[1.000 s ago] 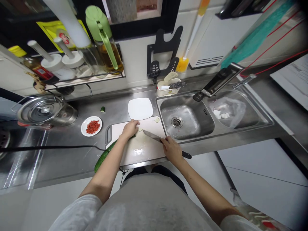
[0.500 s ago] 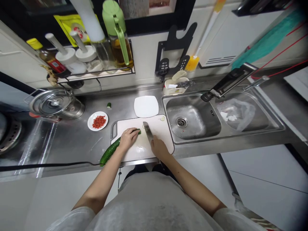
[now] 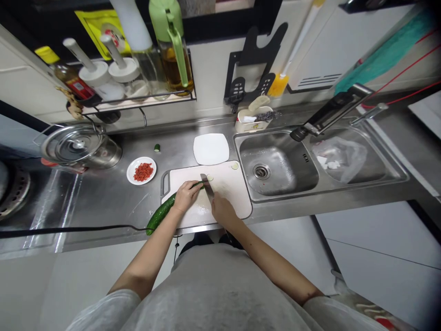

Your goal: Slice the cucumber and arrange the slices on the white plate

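Observation:
A long green cucumber (image 3: 161, 215) lies slantwise over the left part of a white cutting board (image 3: 227, 202). My left hand (image 3: 186, 195) is closed on it near its right end. In my right hand (image 3: 222, 209) is a knife (image 3: 207, 187), its blade at the cucumber's cut end. Just right of the blade lies a thin pale slice (image 3: 210, 177), and another slice (image 3: 234, 165) rests near the board's top right corner.
Behind the board sits a white square plate (image 3: 211, 149). To the left are a plate of red pieces (image 3: 129, 174), a cucumber stub (image 3: 157, 148) and a steel pot (image 3: 103, 154). A sink (image 3: 272, 168) lies to the right.
The knife has moved left, against the cucumber's end. A slice now shows clearly to the right of the blade. The whole view has shifted slightly.

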The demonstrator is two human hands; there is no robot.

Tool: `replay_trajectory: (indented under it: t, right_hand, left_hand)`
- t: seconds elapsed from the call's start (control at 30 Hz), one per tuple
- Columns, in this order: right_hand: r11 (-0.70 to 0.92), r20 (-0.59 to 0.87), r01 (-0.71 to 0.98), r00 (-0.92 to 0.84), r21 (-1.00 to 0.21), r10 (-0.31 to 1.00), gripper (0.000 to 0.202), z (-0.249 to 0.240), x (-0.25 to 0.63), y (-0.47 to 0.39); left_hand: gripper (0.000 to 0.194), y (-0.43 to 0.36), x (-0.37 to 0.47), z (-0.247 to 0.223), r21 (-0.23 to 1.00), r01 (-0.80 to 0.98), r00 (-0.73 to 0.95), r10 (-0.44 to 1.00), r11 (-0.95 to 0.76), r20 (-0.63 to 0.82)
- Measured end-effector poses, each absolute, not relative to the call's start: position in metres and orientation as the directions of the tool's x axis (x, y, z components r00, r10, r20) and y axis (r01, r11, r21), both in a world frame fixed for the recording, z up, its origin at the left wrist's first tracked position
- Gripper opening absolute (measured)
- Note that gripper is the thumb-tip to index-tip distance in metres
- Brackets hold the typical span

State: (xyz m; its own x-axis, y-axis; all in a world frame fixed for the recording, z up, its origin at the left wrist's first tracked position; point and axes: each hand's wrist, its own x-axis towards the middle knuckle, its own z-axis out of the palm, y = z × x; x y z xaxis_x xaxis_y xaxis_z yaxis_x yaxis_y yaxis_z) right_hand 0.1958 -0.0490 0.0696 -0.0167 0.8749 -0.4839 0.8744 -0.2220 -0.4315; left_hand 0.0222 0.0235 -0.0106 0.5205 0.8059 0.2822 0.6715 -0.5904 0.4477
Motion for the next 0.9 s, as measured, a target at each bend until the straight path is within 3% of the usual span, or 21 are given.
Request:
replay_trajectory:
  t: [0.37,0.9]
  right_hand:
    - [-0.234,-0.561,0.884,-0.038,-0.405,0.827,0.044,0.080,0.195,-0.057]
    - [-0.224,-0.541,0.868,-0.060,-0.444,0.839,0.049,0.070,0.187,-0.048]
  left_hand:
    - [0.025,0.025,0.023,-0.014,0.461,0.643,0.516,0.791,-0.612,0.329]
    - [0.027,0.026,0.022,-0.013,0.474,0.636,0.528,0.791,-0.609,0.308]
